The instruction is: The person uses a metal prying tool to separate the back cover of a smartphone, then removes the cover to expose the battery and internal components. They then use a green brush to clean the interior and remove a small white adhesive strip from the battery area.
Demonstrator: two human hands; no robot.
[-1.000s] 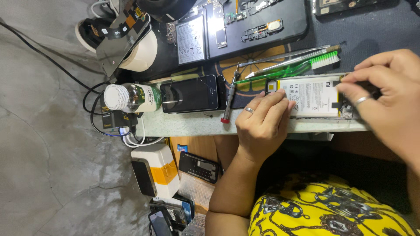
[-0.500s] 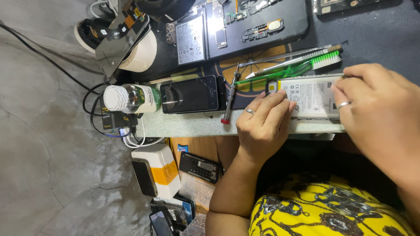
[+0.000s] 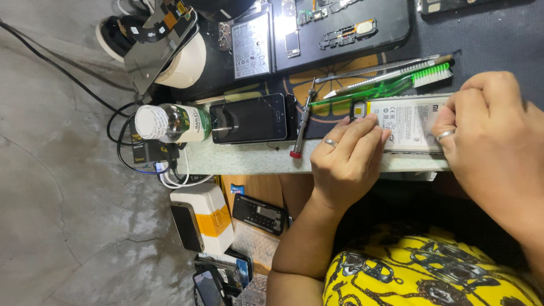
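Presently both hands are on an opened phone lying at the near edge of the surface, its pale battery face up. The left hand lies flat beside the phone's left end, ringed fingers extended and pressing down on the battery's corner; they grip nothing. The right hand covers the phone's right end with fingers curled over it; whether they pinch anything underneath cannot be told.

Left of the phone lie a red-tipped screwdriver, then a dark phone face up, then a white-capped bottle on its side. Just beyond the phone, away from the person, rest a green brush and tweezers.

Judgement: the work appears to be seating or freeing the battery. Pressure should be even and flat, not at a fingertip point, as such cells dent readily. The left hand should steady the phone, since it sits close to the edge.
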